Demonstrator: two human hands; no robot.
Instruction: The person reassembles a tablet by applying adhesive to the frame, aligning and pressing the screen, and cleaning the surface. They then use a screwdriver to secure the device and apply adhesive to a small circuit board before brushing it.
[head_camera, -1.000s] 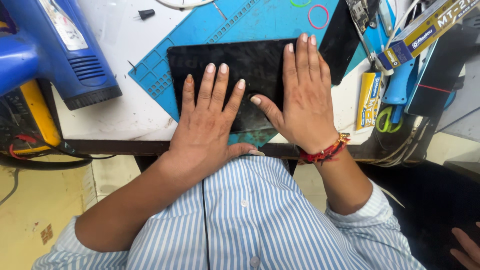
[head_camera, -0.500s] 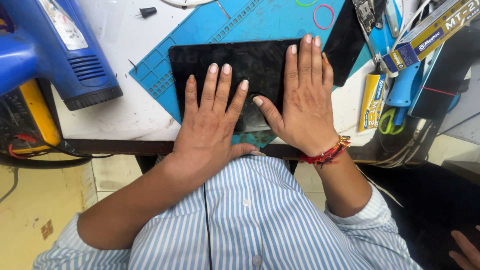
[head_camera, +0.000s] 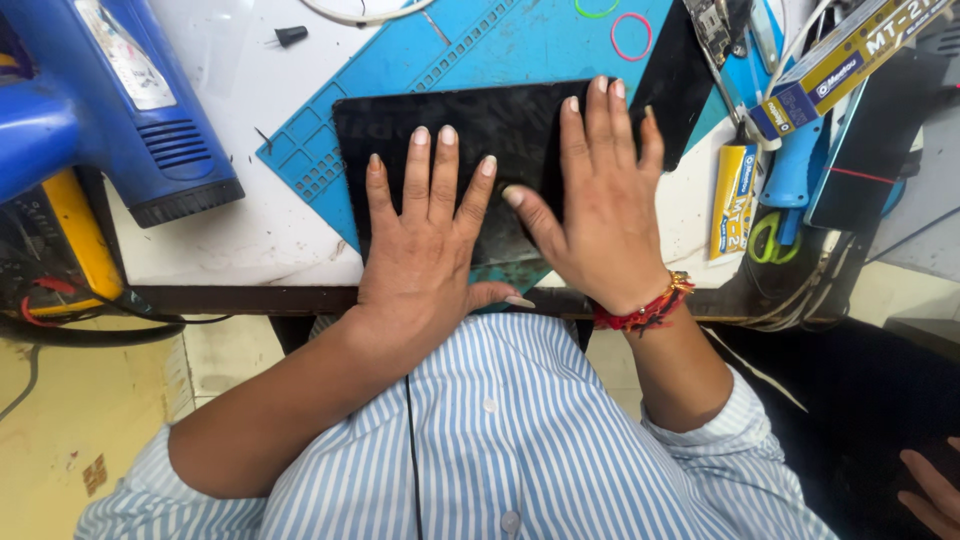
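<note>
A flat black tablet (head_camera: 500, 140) — glossy, face-up, slightly tilted — lies on the blue work mat (head_camera: 480, 50), reaching that mat's near edge.

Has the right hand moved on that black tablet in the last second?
No. The right hand lies flat on the tablet's right end, as before.

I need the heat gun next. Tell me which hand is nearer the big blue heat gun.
Left. The left hand lies flat on the black tablet, on the side toward the heat gun; the right hand lies farther away.
</note>
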